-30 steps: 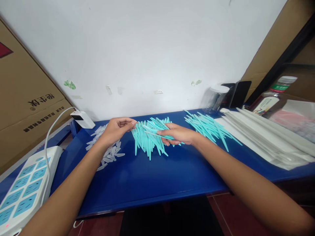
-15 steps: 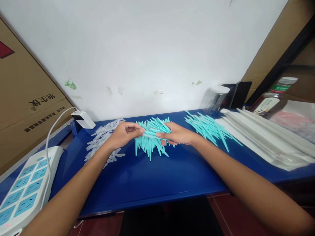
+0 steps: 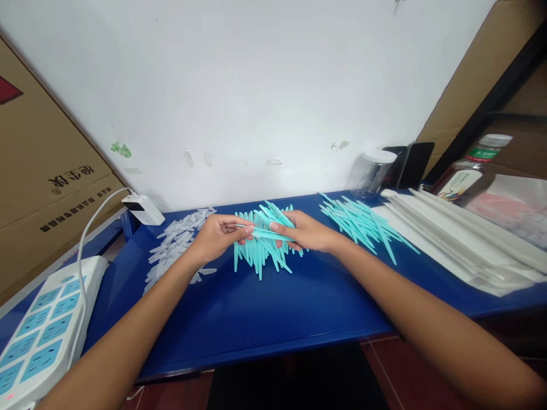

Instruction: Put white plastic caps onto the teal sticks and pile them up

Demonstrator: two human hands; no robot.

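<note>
Over the middle heap of slim turquoise plastic sticks (image 3: 258, 256), my two hands meet at one stick. My left hand (image 3: 222, 234) pinches its left end between thumb and fingertips; whether a translucent piece is also in that pinch is too small to tell. My right hand (image 3: 305, 230) is closed around the stick's other end, along with several more turquoise sticks (image 3: 273, 212) that fan out toward the wall. Beside my left hand lies a heap of small translucent plastic pieces (image 3: 173, 242). Right of my right hand is another heap of turquoise sticks (image 3: 359, 222).
All heaps lie on a blue table (image 3: 265, 319) against a white wall. A white power strip (image 3: 92, 285) and a white plug-in device (image 3: 143, 209) are on the left. Flat plastic bags (image 3: 461, 245), a clear jar (image 3: 371, 176) and a bottle (image 3: 468, 171) stand or lie right.
My left fingers have shifted slightly right along the stick and pinch its end closer to my right hand. The right hand keeps its bundle; the view has shifted a little.
</note>
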